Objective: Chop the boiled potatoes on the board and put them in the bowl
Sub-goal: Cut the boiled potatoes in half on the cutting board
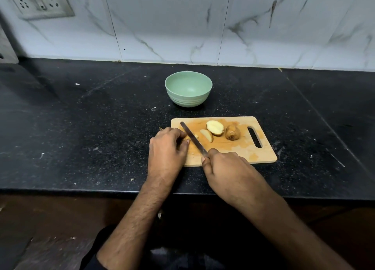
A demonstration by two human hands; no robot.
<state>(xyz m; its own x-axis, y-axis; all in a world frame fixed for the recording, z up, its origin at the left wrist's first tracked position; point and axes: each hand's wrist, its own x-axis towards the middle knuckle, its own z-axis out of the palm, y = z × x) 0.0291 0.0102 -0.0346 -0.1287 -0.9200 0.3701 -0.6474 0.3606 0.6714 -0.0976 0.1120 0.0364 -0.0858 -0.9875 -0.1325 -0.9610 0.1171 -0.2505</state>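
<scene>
A wooden cutting board [243,150] lies on the black counter. On it sit a whole brown potato [232,132], a potato half [215,127] with its cut face up, and a wedge [207,135]. My left hand [167,146] curls over another potato piece [195,136] at the board's left end, mostly hiding it. My right hand [223,168] grips the handle of a knife [192,138], whose blade slants up-left across that piece. An empty green bowl [188,89] stands behind the board.
The black counter [91,138] stretches wide on both sides, with small crumbs scattered on it. A tiled wall [203,26] runs along the back, with a socket plate [38,2] at top left. The counter's front edge is near my forearms.
</scene>
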